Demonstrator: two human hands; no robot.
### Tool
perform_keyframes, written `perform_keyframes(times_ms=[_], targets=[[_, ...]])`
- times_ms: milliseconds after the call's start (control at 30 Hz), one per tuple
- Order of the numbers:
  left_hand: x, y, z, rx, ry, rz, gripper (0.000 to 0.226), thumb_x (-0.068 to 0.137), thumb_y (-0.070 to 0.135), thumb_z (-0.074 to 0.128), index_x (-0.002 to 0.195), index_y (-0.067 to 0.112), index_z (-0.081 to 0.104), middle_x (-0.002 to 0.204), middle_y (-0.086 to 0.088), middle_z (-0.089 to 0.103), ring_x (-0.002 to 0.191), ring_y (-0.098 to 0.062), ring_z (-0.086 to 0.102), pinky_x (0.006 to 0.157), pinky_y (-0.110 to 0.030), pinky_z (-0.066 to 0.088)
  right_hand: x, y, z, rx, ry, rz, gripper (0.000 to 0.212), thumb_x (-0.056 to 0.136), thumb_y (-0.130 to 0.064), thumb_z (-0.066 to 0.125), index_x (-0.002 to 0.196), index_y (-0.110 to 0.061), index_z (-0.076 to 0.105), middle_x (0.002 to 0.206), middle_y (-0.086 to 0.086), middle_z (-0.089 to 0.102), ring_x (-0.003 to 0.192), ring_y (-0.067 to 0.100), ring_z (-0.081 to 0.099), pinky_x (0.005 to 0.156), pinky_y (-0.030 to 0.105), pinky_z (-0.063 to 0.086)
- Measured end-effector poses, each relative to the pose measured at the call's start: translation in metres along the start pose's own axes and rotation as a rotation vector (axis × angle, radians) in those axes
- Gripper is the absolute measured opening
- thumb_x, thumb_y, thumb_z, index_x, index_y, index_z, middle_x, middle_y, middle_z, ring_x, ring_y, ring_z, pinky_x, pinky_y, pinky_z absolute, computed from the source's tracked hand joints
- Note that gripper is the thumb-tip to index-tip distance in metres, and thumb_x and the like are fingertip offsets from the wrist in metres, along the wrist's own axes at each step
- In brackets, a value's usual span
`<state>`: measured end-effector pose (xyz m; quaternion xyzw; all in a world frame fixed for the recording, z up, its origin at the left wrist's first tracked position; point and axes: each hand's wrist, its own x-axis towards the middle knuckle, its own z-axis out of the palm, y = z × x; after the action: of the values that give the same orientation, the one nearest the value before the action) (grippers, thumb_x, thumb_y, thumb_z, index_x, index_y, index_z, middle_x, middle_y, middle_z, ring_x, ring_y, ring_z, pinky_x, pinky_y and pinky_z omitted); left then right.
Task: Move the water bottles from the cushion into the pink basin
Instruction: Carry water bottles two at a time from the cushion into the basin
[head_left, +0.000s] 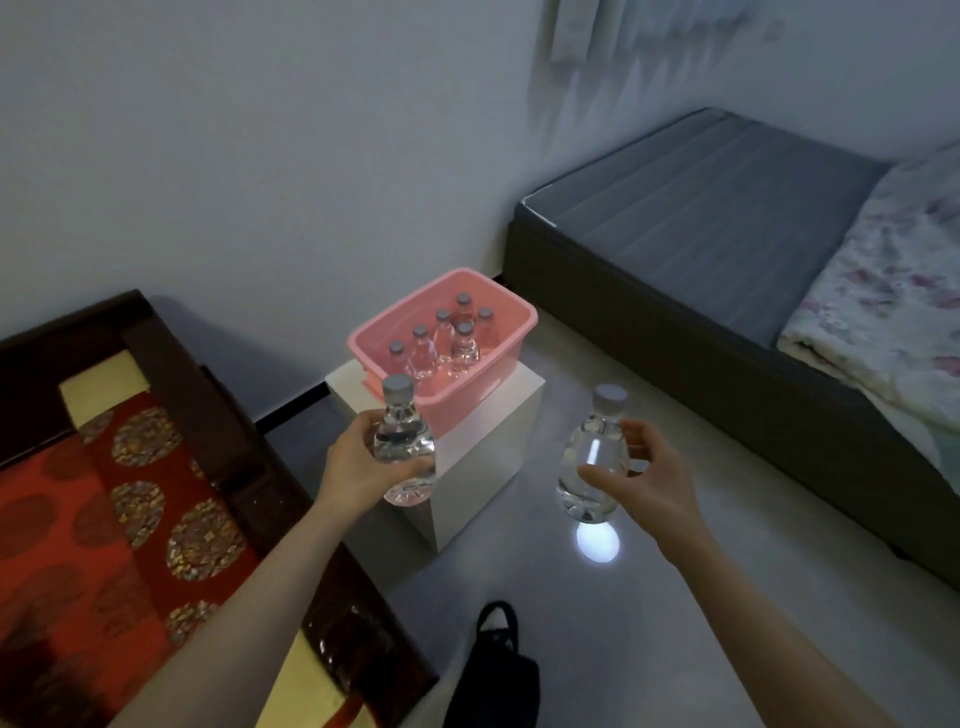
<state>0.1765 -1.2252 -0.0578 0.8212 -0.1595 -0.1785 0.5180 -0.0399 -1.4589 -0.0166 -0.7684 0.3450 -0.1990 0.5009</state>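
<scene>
A pink basin (511, 338) stands on a white box (483, 441) against the wall, with several clear water bottles (462, 345) upright inside it. My left hand (358, 462) grips a clear bottle with a grey cap (402, 441), held upright just in front of the basin's near corner. My right hand (647, 475) holds a second clear bottle (592, 457) upright over the floor, to the right of the box. The red patterned cushion (104, 519) lies at the left on a dark wooden seat; no bottles show on it.
A grey bed (701, 218) with a floral blanket (893, 291) fills the right side. A black bag (498, 670) sits on the grey floor near my feet. The seat's dark wooden frame (249, 467) runs between cushion and box.
</scene>
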Motion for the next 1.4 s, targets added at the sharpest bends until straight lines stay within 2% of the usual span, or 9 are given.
perform_keyframes(times_ms=[133,300,533,667,867,1033,1200,1267,1400], targets=[[0.065,0.005,0.016,0.006,0.046,-0.001,0.074,0.046,0.028,0.094,0.111,0.023,0.058,0.1,0.006,0.069,0.088,-0.008,0.067,0.078,-0.024,0.051,0.076,-0.002,0.01,0.003,-0.063,-0.047,0.055,0.062,-0.022,0.087,0.105,-0.033,0.054,0.102,-0.013,0.059,0.094,0.008,0.058,0.068,0.017,0.045],[0.136,0.014,0.029,-0.01,0.09,-0.024,0.073,0.045,0.034,0.094,0.107,0.03,0.054,0.095,0.019,0.065,0.085,0.005,0.062,0.069,-0.013,0.046,0.175,-0.018,0.023,-0.043,-0.13,-0.098,0.054,0.059,-0.028,0.087,0.099,-0.04,0.052,0.1,-0.016,0.059,0.092,0.006,0.058,0.073,0.022,0.05],[0.192,0.015,0.029,-0.036,0.106,-0.069,0.077,0.039,0.044,0.09,0.106,0.032,0.053,0.103,0.013,0.067,0.093,-0.007,0.066,0.083,-0.032,0.054,0.268,-0.035,0.055,-0.026,-0.223,-0.105,0.054,0.058,-0.025,0.087,0.099,-0.038,0.054,0.099,-0.017,0.061,0.089,-0.011,0.057,0.071,0.019,0.048],[0.209,0.015,0.034,-0.108,0.115,-0.063,0.078,0.044,0.041,0.091,0.112,0.033,0.053,0.11,0.008,0.067,0.1,-0.012,0.066,0.088,-0.039,0.055,0.308,-0.039,0.077,-0.02,-0.312,-0.11,0.055,0.061,-0.015,0.086,0.106,-0.025,0.056,0.101,-0.013,0.061,0.091,0.001,0.061,0.077,0.027,0.051],[0.234,0.016,0.046,-0.206,0.187,-0.127,0.074,0.055,0.03,0.09,0.115,0.049,0.05,0.112,0.015,0.066,0.101,-0.009,0.066,0.087,-0.032,0.054,0.381,-0.044,0.12,-0.024,-0.524,-0.191,0.061,0.059,-0.009,0.086,0.109,-0.029,0.058,0.106,-0.007,0.066,0.096,0.013,0.065,0.077,0.029,0.056],[0.26,0.008,0.069,-0.207,0.299,-0.202,0.073,0.056,0.016,0.09,0.113,0.043,0.053,0.11,0.009,0.067,0.098,-0.008,0.066,0.082,-0.023,0.053,0.441,-0.028,0.15,-0.075,-0.661,-0.197,0.06,0.051,-0.03,0.085,0.107,-0.029,0.062,0.103,-0.006,0.068,0.093,0.017,0.066,0.08,0.047,0.056],[0.272,-0.01,0.094,-0.185,0.348,-0.324,0.07,0.063,0.011,0.087,0.123,0.022,0.053,0.113,0.006,0.066,0.102,-0.007,0.064,0.089,-0.025,0.049,0.456,0.003,0.182,-0.089,-0.767,-0.151,0.064,0.054,-0.031,0.09,0.108,-0.039,0.058,0.102,-0.016,0.069,0.092,0.002,0.066,0.076,0.025,0.054],[0.277,-0.017,0.104,-0.15,0.363,-0.363,0.063,0.065,0.013,0.086,0.119,0.027,0.056,0.11,0.014,0.066,0.101,0.002,0.062,0.086,-0.014,0.046,0.456,0.014,0.197,-0.126,-0.809,-0.171,0.057,0.053,-0.035,0.088,0.1,-0.037,0.057,0.096,-0.018,0.068,0.087,0.0,0.066,0.07,0.015,0.051],[0.286,-0.023,0.115,-0.063,0.395,-0.416,0.051,0.068,0.014,0.083,0.096,0.047,0.057,0.097,0.036,0.064,0.093,0.018,0.056,0.074,0.001,0.039,0.451,0.034,0.227,-0.252,-0.889,-0.258,0.04,0.056,-0.029,0.081,0.081,-0.03,0.049,0.081,-0.011,0.06,0.074,0.005,0.058,0.06,0.017,0.045]])
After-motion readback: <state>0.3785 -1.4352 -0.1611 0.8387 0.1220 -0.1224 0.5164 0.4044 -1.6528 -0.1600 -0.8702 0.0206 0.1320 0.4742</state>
